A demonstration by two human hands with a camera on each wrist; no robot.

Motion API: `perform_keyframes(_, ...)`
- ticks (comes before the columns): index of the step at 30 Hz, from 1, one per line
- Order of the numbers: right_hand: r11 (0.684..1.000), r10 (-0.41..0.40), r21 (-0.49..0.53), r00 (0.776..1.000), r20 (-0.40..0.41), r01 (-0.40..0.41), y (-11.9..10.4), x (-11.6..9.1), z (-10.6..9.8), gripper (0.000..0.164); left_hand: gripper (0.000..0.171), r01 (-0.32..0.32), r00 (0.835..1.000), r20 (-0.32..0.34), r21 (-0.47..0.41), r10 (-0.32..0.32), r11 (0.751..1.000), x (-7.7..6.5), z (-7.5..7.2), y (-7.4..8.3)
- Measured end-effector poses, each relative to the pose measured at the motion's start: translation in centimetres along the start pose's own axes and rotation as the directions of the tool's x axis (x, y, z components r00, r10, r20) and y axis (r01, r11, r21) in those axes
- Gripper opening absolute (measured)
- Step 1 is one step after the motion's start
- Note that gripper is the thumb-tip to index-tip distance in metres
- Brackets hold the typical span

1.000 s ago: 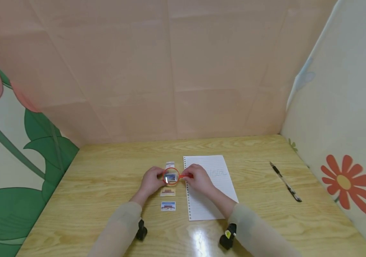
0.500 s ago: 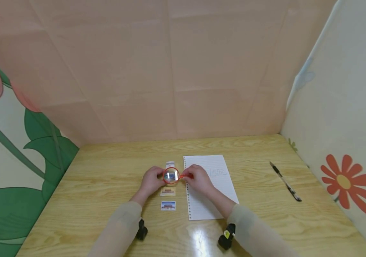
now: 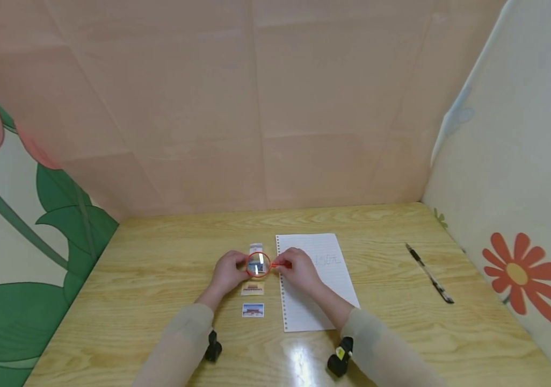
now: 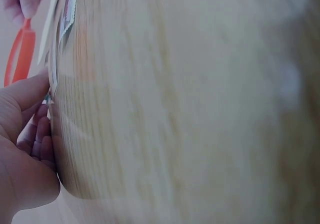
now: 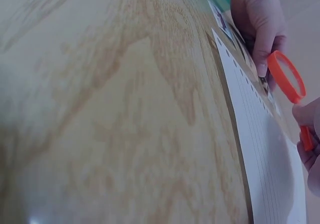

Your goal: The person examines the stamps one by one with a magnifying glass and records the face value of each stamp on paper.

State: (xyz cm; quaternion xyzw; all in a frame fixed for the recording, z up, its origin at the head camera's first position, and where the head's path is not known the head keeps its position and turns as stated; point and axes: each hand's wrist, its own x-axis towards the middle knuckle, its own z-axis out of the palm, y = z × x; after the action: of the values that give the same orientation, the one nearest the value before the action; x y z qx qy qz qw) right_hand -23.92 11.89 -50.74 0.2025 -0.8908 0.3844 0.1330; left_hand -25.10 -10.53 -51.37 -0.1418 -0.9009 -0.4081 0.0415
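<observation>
We see a glossy wood-grained counter [image 3: 159, 269], smooth matt paper [image 3: 311, 309] below the frame's centre, a plastic-looking magnifying glass [image 3: 260, 264] with a shiny lens [image 3: 256, 260], and a creased, matt backdrop [image 3: 256, 107] across the top.

We look across a wooden table [image 3: 159, 258] to a creased pink wall covering [image 3: 256, 107] — green leaves [image 3: 9, 317] at left, a red flower [image 3: 517, 274] on the pale right wall [image 3: 512, 161] — as light [image 3: 301, 360] gleams on the table's near side.
</observation>
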Motion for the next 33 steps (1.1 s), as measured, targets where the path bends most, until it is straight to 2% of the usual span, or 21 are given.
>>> perform_keyframes(5, 1.0, 0.012, 0.012, 1.0, 0.002, -0.012, 0.3, -0.2, -0.5, 0.011, 0.035, 0.033, 0.999, 0.011, -0.013, -0.033, 0.999, -0.1, 0.0, 0.1)
perform_keyframes(10, 1.0, 0.006, 0.009, 1.0, -0.024, -0.005, 1.2, -0.7, -1.6, 0.012, 0.035, 0.038, 0.999, 0.021, -0.019, -0.037, 0.999, 0.0, 0.0, 0.1)
perform_keyframes(21, 1.0, 0.021, 0.009, 0.992, -0.124, -0.02, 4.9, -2.7, -6.2, 0.014, 0.033, 0.046, 0.999, 0.03, -0.035, -0.045, 0.998, -0.1, -0.2, 0.2)
perform_keyframes(33, 0.976, 0.156, -0.116, 0.963, -0.219, -0.184, 10.4, -5.5, -12.9, 0.008, 0.033, 0.05, 0.998, 0.037, -0.037, -0.048, 0.998, -0.2, -0.3, 0.3)
